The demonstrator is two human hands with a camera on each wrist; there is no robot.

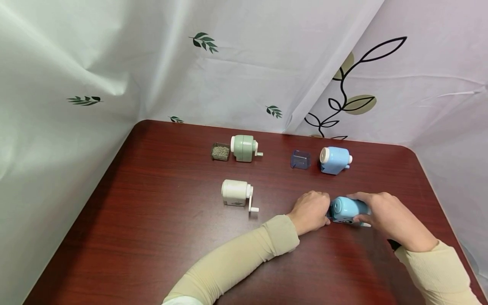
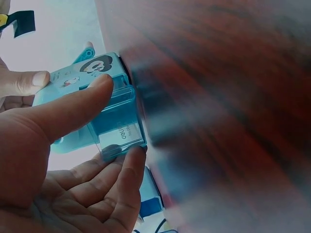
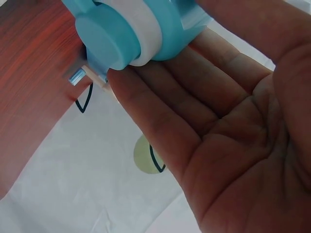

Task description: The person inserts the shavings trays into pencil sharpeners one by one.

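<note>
A light-blue hand-crank pencil sharpener (image 1: 346,206) with a cartoon print stands near the table's right side. My right hand (image 1: 389,214) grips its body from the crank end, fingers along one side and thumb on the other. In the right wrist view the fingers (image 3: 165,102) touch the round blue knob and white ring. At the opposite end, my left hand (image 1: 310,212) pinches the see-through blue shavings drawer (image 2: 119,126) between thumb and fingers. That drawer sticks out of the sharpener's body in the left wrist view; how far it still sits inside is hard to tell.
Behind stand a paler blue sharpener (image 1: 335,160) and a separate dark-blue clear drawer (image 1: 300,159). A green sharpener (image 1: 244,148) has a shavings-filled drawer (image 1: 220,151) beside it. A cream sharpener (image 1: 235,192) with its crank stands left of my hands. White patterned sheeting (image 1: 236,76) borders the table.
</note>
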